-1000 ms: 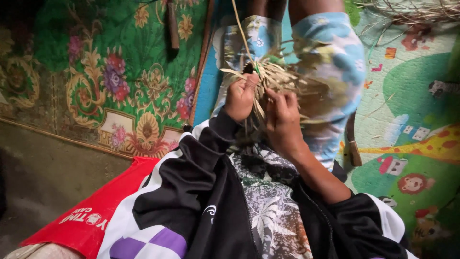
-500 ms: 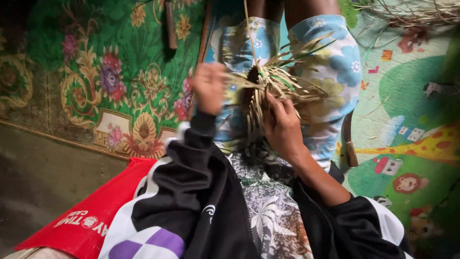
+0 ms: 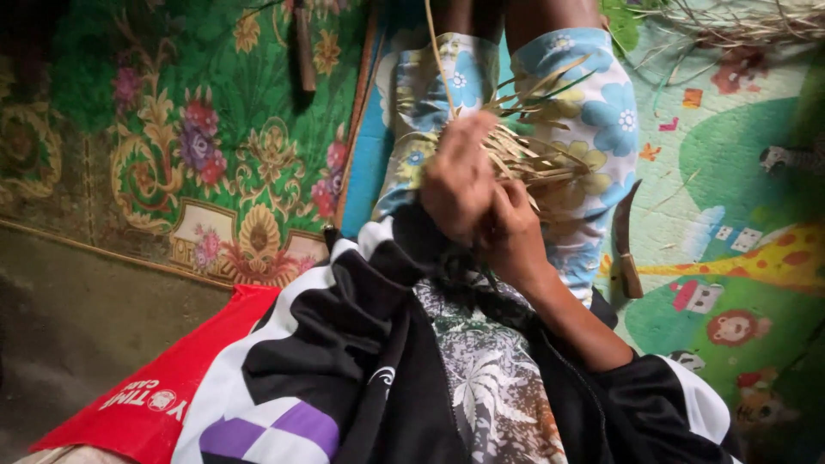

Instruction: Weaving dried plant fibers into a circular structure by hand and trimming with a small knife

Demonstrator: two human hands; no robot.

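Near the top middle, the left hand (image 3: 460, 176) had come back beside the right hand (image 3: 513, 234), both gripping the bundle of dry yellow straw strips (image 3: 528, 150) above a colourful cartoon play mat (image 3: 730, 198).

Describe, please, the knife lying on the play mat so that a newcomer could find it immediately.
Start at the cartoon play mat on the right. Beside the knee in flowered shorts lies the knife, with a dark curved blade and a pale wooden handle. Unlike the scattered dry straw, it is solid.
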